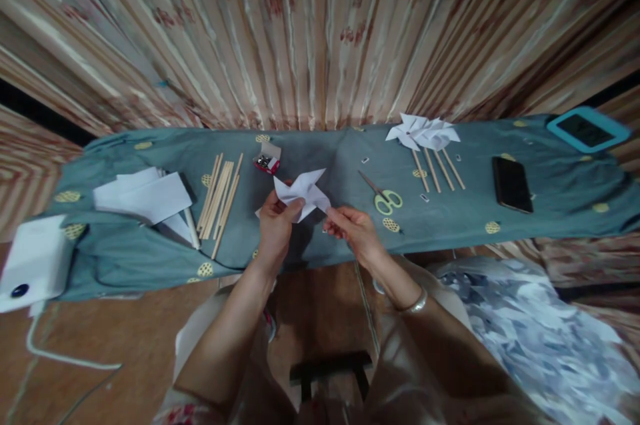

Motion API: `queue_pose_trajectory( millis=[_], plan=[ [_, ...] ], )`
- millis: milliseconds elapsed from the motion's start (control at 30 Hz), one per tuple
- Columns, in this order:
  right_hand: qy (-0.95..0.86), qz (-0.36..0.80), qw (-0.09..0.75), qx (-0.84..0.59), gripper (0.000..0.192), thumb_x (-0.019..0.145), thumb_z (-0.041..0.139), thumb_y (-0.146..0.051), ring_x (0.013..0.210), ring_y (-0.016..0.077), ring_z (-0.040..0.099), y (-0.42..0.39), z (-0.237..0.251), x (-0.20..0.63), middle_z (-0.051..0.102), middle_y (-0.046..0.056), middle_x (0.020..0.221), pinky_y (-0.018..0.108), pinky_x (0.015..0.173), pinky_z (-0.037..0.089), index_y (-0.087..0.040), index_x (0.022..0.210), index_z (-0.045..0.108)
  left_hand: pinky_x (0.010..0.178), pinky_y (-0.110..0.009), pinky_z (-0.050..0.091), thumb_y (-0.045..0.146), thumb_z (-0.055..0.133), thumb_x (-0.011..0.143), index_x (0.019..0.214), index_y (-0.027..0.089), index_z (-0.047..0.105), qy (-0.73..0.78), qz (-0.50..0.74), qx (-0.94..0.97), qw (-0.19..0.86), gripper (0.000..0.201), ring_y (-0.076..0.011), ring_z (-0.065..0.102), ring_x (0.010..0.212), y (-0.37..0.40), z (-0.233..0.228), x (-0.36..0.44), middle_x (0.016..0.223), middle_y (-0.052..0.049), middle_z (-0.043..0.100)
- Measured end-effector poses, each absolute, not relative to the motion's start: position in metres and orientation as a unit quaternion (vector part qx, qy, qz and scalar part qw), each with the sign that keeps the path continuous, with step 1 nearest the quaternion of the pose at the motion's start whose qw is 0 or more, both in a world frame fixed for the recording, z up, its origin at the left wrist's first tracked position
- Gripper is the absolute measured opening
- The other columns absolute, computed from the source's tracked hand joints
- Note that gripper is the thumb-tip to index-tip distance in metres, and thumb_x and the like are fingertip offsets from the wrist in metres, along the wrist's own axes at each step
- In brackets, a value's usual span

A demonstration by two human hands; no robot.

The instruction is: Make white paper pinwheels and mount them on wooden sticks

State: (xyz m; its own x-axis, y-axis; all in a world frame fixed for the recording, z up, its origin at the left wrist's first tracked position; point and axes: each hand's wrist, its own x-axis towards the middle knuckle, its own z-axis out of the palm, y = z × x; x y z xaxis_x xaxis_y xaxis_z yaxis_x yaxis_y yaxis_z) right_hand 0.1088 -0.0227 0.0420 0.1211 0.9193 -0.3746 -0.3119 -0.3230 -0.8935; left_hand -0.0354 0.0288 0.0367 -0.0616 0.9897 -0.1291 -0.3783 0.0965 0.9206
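A white paper pinwheel (309, 191) with folded blades is held up over the near middle of the table. My left hand (277, 215) grips it from the left, the thumb pressed on its centre. At its right blade tip, my right hand (353, 228) pinches the paper between thumb and fingers. Beyond my left hand stands a small red open box (267, 159) with shiny metal bits in it. Green-handled scissors (384, 197) lie to the right of my right hand. Several wooden sticks (220, 201) rest on the cloth to the left.
White paper sheets (145, 195) lie at the left, near a white device (37, 265) with a cable. Several pinwheels on sticks (424, 133) lie at the back right. A black phone (512, 185) and a blue-framed tablet (587, 130) are farther right. A heap of white paper pieces (540, 338) sits below the table.
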Motion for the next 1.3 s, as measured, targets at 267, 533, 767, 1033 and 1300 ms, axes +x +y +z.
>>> queue_pose_trajectory(
  millis=[267,533,767,1033,1300],
  plan=[
    [-0.191,0.692,0.515,-0.468,0.044,0.046,0.093,-0.047,0.067,0.0085,0.067,-0.022,0.036,0.092,0.076,0.0,0.076,0.018,0.06,0.048,-0.019,0.076,0.077,0.073,-0.025,0.049,0.024,0.084,0.056,0.089,0.017,0.07,0.439,0.575,0.325,0.609,0.037,-0.0121,0.063,0.072,0.027,0.039,-0.036,0.082,0.001,0.073],
    [-0.136,0.697,0.556,-0.433,0.037,0.043,0.095,-0.038,0.065,0.0089,0.064,-0.014,0.029,0.083,0.072,-0.004,0.066,0.021,0.061,0.048,-0.02,0.069,0.076,0.074,-0.026,0.05,0.023,0.085,0.054,0.087,0.017,0.071,0.436,0.561,0.324,0.624,0.037,-0.0131,0.064,0.071,0.022,0.034,-0.028,0.079,0.0,0.073],
    [-0.163,0.682,0.56,-0.441,0.032,0.047,0.094,-0.037,0.063,0.0091,0.062,-0.015,0.026,0.085,0.07,-0.003,0.064,0.024,0.062,0.046,-0.019,0.067,0.075,0.071,-0.025,0.051,0.021,0.085,0.053,0.082,0.018,0.071,0.413,0.563,0.294,0.652,0.033,-0.0124,0.064,0.069,0.022,0.037,-0.029,0.076,0.001,0.073],
    [-0.175,0.663,0.554,-0.473,0.035,0.044,0.093,-0.04,0.059,0.0088,0.061,-0.015,0.029,0.084,0.07,-0.002,0.062,0.024,0.06,0.045,-0.019,0.065,0.075,0.071,-0.024,0.049,0.019,0.086,0.049,0.075,0.016,0.068,0.415,0.557,0.28,0.663,0.032,-0.0113,0.062,0.067,0.021,0.042,-0.029,0.073,0.001,0.071],
    [-0.214,0.653,0.533,-0.494,0.039,0.044,0.092,-0.047,0.061,0.0096,0.062,-0.015,0.026,0.086,0.072,-0.002,0.064,0.023,0.06,0.044,-0.02,0.067,0.076,0.068,-0.024,0.049,0.022,0.085,0.052,0.075,0.016,0.069,0.438,0.552,0.296,0.646,0.029,-0.0118,0.062,0.065,0.024,0.042,-0.033,0.075,0.0,0.072]
  ],
)
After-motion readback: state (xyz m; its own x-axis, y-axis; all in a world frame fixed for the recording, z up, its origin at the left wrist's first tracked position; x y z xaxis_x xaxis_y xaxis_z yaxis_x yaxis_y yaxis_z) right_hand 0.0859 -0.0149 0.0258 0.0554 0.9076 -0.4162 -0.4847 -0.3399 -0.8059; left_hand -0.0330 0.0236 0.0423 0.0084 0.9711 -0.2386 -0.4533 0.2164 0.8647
